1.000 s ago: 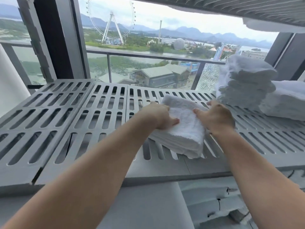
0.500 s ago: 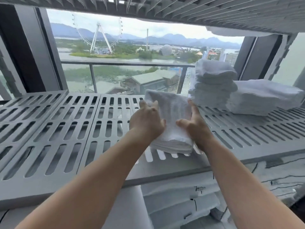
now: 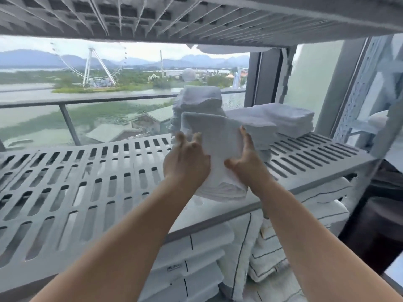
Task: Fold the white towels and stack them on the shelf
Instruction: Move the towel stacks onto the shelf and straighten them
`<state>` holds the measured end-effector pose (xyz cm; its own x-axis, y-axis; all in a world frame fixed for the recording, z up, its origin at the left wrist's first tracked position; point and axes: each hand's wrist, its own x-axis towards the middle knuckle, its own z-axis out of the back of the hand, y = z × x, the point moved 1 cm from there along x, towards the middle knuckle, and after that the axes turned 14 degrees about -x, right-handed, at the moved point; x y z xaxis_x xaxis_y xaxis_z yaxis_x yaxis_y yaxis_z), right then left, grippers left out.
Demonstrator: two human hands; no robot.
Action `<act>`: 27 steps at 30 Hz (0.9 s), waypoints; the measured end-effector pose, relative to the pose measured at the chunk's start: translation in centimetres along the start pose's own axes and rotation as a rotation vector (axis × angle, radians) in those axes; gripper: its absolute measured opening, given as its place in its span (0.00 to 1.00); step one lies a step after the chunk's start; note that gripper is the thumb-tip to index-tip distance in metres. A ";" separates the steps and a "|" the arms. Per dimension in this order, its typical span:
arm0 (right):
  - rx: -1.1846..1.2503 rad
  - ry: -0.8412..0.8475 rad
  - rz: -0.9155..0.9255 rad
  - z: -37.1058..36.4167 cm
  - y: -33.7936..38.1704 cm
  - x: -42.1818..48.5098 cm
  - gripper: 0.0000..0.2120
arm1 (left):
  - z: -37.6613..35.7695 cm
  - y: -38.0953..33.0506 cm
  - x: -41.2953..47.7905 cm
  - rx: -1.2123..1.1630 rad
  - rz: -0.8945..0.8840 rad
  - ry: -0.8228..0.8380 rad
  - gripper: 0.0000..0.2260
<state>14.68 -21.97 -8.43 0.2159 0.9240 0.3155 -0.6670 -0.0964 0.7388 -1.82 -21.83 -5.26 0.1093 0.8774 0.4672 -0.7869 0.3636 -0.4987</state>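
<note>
A folded white towel [image 3: 218, 144] lies between my two hands near the front edge of the grey slotted shelf [image 3: 87, 171]. My left hand [image 3: 187, 162] presses its left side with fingers spread and straight. My right hand [image 3: 246, 162] lies along its right side, fingers stretched forward and thumb on top. The towel's far end points toward a tall stack of folded white towels [image 3: 200, 99] at the back of the shelf. A lower stack of towels [image 3: 287, 118] sits to the right of the tall one.
Another slotted shelf [image 3: 196, 16] hangs close overhead. Folded linens with dark stripes [image 3: 207, 258] fill the level below. A grey upright post [image 3: 388, 127] bounds the shelf on the right. Behind the shelf is a window with a railing [image 3: 87, 101].
Both hands have moved the folded towel right and back toward the tall stack. My fingers have gone from curled over the towel to straight along its sides.
</note>
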 end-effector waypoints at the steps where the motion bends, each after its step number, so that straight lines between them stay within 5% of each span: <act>1: -0.014 -0.025 -0.002 1.1 -1.1 0.4 0.46 | -1.0 -1.3 0.4 -0.007 -0.011 -0.001 0.28; 19: -0.077 -0.282 -0.148 16.7 -13.4 12.1 0.40 | -16.8 -15.1 12.9 -0.263 -0.306 0.082 0.28; 27: -0.284 -0.328 -0.071 23.3 -17.2 20.0 0.37 | -22.7 -20.6 19.7 -0.337 -0.228 0.131 0.30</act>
<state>47.04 -10.43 -0.94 0.4529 0.7539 0.4760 -0.8018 0.1109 0.5872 30.35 -4.91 -2.36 0.3505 0.7872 0.5073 -0.4938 0.6156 -0.6141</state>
